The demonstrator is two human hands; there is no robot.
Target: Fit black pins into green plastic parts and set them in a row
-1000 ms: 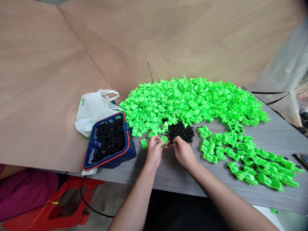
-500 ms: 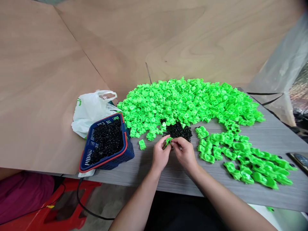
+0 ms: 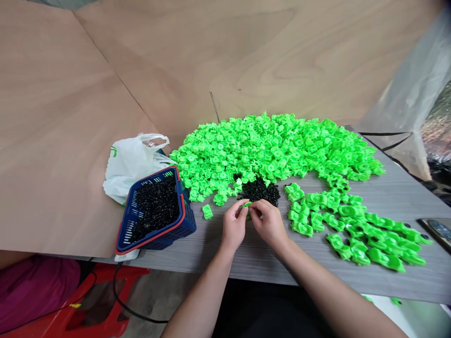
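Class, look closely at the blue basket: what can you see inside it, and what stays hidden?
Many small black pieces lie inside the blue basket. The top layer covers whatever is beneath, including the bottom.

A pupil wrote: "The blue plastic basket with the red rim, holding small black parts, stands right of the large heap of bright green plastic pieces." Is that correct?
No, the side is wrong: the head view shows the blue plastic basket with the red rim, holding small black parts, standing left of the large heap of green pieces.
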